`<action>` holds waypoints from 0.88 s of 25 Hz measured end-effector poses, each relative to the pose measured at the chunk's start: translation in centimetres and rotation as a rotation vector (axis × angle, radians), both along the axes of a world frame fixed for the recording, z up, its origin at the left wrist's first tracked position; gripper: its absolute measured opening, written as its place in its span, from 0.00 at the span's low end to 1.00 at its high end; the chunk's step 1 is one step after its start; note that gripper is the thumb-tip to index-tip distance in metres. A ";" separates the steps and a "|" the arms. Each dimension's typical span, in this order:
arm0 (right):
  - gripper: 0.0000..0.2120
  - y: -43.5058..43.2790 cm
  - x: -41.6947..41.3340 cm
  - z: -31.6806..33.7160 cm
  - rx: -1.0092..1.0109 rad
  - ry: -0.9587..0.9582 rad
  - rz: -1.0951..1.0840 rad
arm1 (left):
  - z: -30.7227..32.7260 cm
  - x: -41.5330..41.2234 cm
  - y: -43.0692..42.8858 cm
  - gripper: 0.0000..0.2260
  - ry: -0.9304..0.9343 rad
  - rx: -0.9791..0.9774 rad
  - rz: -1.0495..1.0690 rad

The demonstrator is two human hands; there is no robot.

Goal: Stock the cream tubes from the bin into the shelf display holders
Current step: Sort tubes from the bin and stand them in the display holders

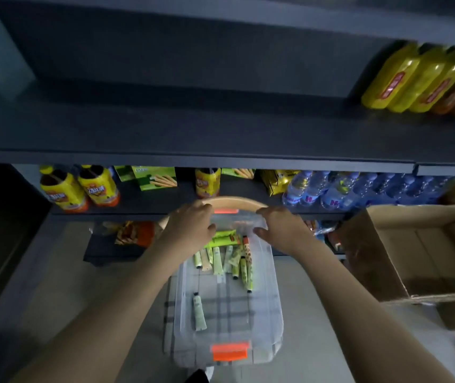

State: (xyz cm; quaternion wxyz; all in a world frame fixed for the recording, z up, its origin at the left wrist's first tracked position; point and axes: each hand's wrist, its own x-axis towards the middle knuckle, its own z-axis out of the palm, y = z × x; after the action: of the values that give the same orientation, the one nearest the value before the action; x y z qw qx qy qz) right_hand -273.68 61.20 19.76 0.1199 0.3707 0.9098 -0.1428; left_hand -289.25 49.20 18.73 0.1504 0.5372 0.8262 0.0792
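Observation:
A clear plastic bin with orange latches stands on the floor below the shelves. Several cream tubes, pale green and patterned, lie bunched in its far half. One pale green tube lies apart, nearer to me. My left hand and my right hand both reach to the bin's far end. Their fingers curl over its far rim, thumbs toward me, with clear plastic between them. A beige curved edge shows just behind the fingers. No display holder is plainly visible.
An open cardboard box stands right of the bin. The low shelf behind holds tea bottles, green biscuit boxes and water bottles. Yellow bottles lie on the dark upper shelf. Snack packs sit lower left.

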 end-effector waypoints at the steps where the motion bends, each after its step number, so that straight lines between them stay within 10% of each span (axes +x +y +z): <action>1: 0.22 0.1 -0.2 -2.0 -0.027 -0.032 0.002 | -1.9 -0.5 0.3 0.17 -0.020 -0.028 0.011; 15: 0.15 0.9 -1.1 -25.8 -0.465 -0.211 -0.178 | -25.4 1.4 0.7 0.16 -0.488 -0.265 0.501; 22: 0.15 2.2 -4.0 -35.1 -0.555 -0.032 -0.723 | -35.4 2.8 3.4 0.15 -0.687 -0.135 0.804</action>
State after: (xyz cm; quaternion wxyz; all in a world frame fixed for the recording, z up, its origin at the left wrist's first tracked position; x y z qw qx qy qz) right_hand -277.69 63.37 -15.30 0.1710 0.6205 0.6474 -0.4081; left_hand -286.43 52.62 -16.67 0.4043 0.1103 0.8732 0.2487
